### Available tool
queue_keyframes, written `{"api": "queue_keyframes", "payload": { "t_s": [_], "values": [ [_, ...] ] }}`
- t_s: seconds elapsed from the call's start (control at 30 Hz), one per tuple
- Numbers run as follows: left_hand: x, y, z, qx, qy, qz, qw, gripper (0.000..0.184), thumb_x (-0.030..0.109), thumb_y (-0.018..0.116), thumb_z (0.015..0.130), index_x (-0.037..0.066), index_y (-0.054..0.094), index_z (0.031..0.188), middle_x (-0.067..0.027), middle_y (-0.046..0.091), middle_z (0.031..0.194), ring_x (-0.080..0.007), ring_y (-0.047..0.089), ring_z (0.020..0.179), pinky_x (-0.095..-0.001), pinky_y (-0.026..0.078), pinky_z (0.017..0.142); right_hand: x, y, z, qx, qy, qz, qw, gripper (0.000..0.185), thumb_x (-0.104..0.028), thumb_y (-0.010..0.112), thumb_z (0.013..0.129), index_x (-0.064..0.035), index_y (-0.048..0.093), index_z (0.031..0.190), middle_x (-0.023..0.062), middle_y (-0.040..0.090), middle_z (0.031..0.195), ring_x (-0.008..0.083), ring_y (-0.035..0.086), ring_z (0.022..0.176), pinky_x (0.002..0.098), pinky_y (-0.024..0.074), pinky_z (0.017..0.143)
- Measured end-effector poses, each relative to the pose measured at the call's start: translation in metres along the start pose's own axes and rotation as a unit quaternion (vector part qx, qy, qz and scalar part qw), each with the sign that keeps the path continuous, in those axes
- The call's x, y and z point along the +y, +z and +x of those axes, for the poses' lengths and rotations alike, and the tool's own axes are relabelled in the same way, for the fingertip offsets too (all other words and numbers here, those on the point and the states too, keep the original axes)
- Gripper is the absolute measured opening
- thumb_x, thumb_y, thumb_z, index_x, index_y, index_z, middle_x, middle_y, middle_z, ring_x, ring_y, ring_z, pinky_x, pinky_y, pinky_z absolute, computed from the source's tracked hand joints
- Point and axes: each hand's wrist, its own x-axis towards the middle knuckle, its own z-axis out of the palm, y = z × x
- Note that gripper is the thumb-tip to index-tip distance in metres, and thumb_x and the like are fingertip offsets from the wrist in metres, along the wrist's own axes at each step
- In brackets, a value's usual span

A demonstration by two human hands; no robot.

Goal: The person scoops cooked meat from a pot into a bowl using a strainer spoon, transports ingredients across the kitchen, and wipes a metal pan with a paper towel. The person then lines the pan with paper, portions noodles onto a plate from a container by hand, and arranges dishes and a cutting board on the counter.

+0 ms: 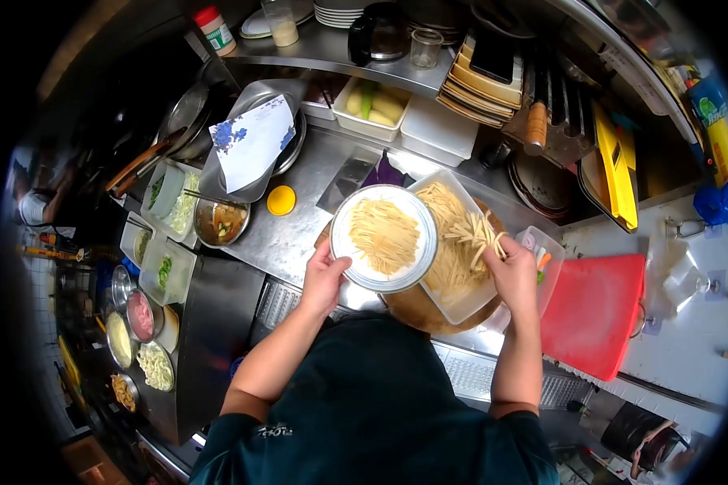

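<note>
My left hand [325, 279] grips the near left rim of a round white plate [353, 259], its thumb over the edge. Pale yellow noodle strips [384, 234] lie in a heap on the plate. Right of it, a rectangular clear tub [459, 311] holds more of the same noodles and rests on a round wooden board [408, 311]. My right hand [511, 271] is closed on a small bunch of noodles [476, 233] above the tub's right side. The plate overlaps the tub's left edge from above.
A red cutting board [594, 315] lies at the right. Beside the tub stands a container with cut vegetables [544, 260]. A yellow lid [281, 200] and a metal bowl of sauce [222, 222] are on the left. Knives [536, 121] hang at the back right.
</note>
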Motion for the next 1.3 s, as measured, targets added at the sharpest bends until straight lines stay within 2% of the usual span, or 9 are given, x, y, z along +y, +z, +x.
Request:
{"api": "queue_keyframes", "payload": {
  "t_s": [0.23,0.33,0.37,0.53,0.63,0.83,0.93,1.17,1.3],
  "values": [
    [-0.006,0.02,-0.001,-0.005,-0.023,0.02,1.0,0.052,-0.01,0.056,0.088,0.002,0.052,0.139,-0.0048,0.069,0.111,-0.0087,0.066,0.09,-0.0213,0.052,0.072,-0.061,0.043,0.004,-0.05,-0.216,-0.095,0.971,0.051,-0.021,0.083,0.079,0.001,0.067,0.122,0.0196,0.072,0.101,0.029,0.07,0.085,0.0389,0.0545,0.076],
    [-0.013,0.007,0.003,-0.018,-0.009,0.046,0.999,0.052,-0.009,0.058,0.088,0.003,0.054,0.138,-0.0014,0.07,0.105,-0.0041,0.061,0.08,-0.0182,0.045,0.063,-0.066,0.061,0.002,-0.009,-0.285,-0.153,0.946,0.076,-0.029,0.089,0.072,0.0017,0.059,0.134,0.0291,0.061,0.128,0.042,0.062,0.115,0.0456,0.0493,0.099],
    [-0.015,0.004,0.003,-0.018,-0.008,0.048,0.999,0.053,-0.009,0.059,0.088,0.003,0.054,0.139,-0.0005,0.07,0.104,-0.0031,0.06,0.078,-0.0177,0.043,0.061,-0.064,0.066,0.003,-0.065,-0.24,-0.133,0.959,0.09,-0.035,0.089,0.071,0.0016,0.05,0.143,0.0356,0.044,0.144,0.0481,0.045,0.134,0.05,0.0374,0.112],
    [-0.002,0.022,-0.008,-0.004,-0.021,0.036,0.999,0.055,-0.008,0.061,0.088,0.003,0.053,0.141,0.0026,0.069,0.096,-0.0011,0.055,0.071,-0.017,0.04,0.06,-0.067,0.104,0.005,-0.105,-0.258,-0.199,0.94,0.098,-0.029,0.089,0.068,-0.005,0.041,0.15,0.0324,0.044,0.145,0.0465,0.048,0.129,0.0472,0.042,0.107],
    [-0.008,0.007,-0.005,-0.03,-0.027,0.046,0.998,0.053,-0.013,0.056,0.086,0.0,0.053,0.138,-0.0088,0.069,0.117,-0.0138,0.068,0.101,-0.0263,0.054,0.088,-0.065,0.115,0.005,-0.124,-0.271,-0.195,0.934,0.092,-0.02,0.088,0.064,-0.007,0.047,0.146,0.0296,0.049,0.138,0.0438,0.052,0.122,0.0459,0.0446,0.104],
    [-0.01,0.006,-0.01,-0.026,-0.038,0.014,0.999,0.053,-0.014,0.056,0.087,-0.001,0.052,0.138,-0.0097,0.069,0.118,-0.0143,0.068,0.1,-0.0268,0.054,0.088,-0.062,0.119,0.008,-0.155,-0.249,-0.165,0.942,0.079,-0.009,0.085,0.063,-0.0057,0.054,0.136,0.0259,0.055,0.127,0.0421,0.055,0.115,0.0457,0.0479,0.099],
    [-0.012,0.012,-0.011,-0.008,-0.037,0.011,0.999,0.051,-0.007,0.061,0.087,0.004,0.057,0.137,0.004,0.068,0.092,0.0,0.052,0.067,-0.0159,0.038,0.057,-0.058,0.121,0.009,-0.17,-0.242,-0.166,0.941,0.08,-0.009,0.085,0.065,-0.0055,0.053,0.138,0.0266,0.056,0.127,0.0431,0.055,0.117,0.0462,0.0474,0.1],
    [-0.016,0.011,-0.004,-0.007,-0.04,0.009,0.999,0.049,-0.007,0.06,0.089,0.004,0.056,0.136,0.003,0.068,0.093,-0.0005,0.053,0.067,-0.0163,0.039,0.056,-0.085,0.084,0.005,-0.169,-0.23,-0.155,0.946,0.091,-0.024,0.086,0.072,-0.008,0.042,0.151,0.0288,0.051,0.138,0.043,0.051,0.126,0.0462,0.0398,0.11],
    [-0.007,0.019,-0.003,0.012,-0.044,-0.002,0.999,0.048,-0.008,0.058,0.089,0.003,0.056,0.135,0.0011,0.069,0.096,-0.0015,0.056,0.07,-0.0167,0.041,0.056,-0.067,0.077,0.01,-0.037,-0.275,-0.093,0.956,0.07,-0.023,0.087,0.073,-0.0059,0.059,0.135,0.0233,0.062,0.123,0.0395,0.06,0.112,0.0439,0.048,0.099]
  ]
}}
